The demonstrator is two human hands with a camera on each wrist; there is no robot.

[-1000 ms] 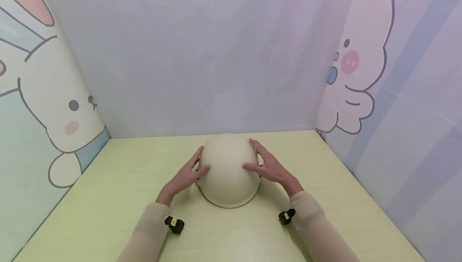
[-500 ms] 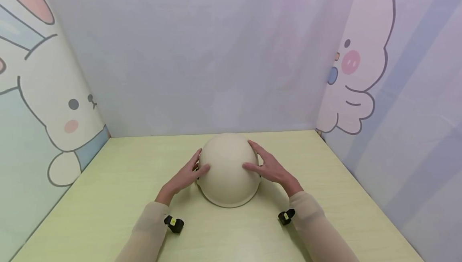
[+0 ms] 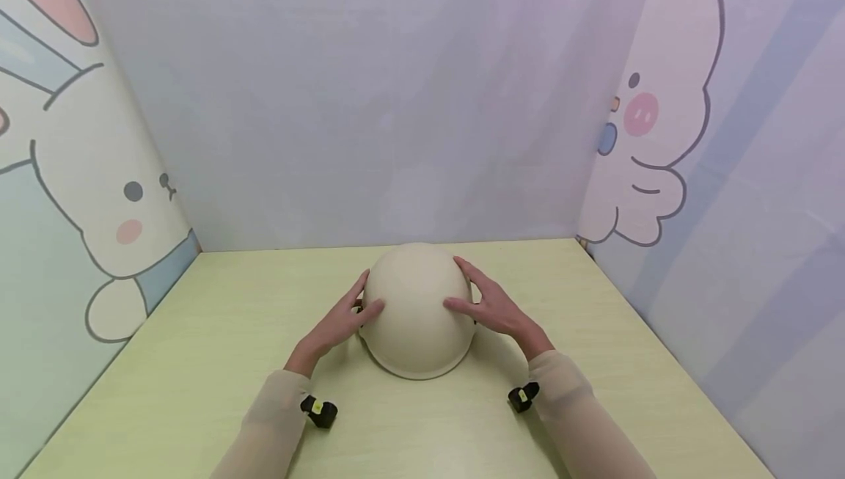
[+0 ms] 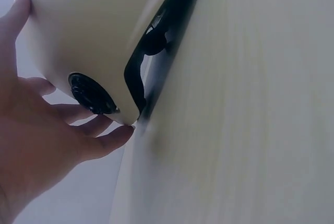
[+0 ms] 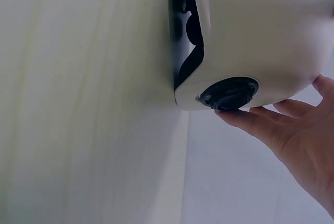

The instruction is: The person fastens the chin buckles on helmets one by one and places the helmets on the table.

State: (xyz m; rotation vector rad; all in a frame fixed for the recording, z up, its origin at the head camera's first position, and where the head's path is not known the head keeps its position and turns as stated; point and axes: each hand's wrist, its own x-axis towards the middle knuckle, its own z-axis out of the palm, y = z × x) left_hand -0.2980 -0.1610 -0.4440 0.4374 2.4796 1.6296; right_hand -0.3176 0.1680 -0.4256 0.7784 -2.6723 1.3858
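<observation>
I have the left hand (image 3: 339,321) and the right hand (image 3: 496,308) curved around the two sides of the pale helmet (image 3: 417,317), fingers spread, thumbs on its near face, so it is held between them. It sits dome up on the far half of the surface (image 3: 257,295), roughly midway across; whether the whole rim bears, I can't tell. I read this step as steadying or placing it, so I'd press evenly inward from both sides and lightly, since the smooth shell could slide if one palm pushes harder. The fingertips lie at or just beside a black disc (image 4: 91,94) on one flank and its twin (image 5: 230,93) on the other; I'd bear on the shell instead, in case those turn. Any shift calls for both wrists together, rim level.
</observation>
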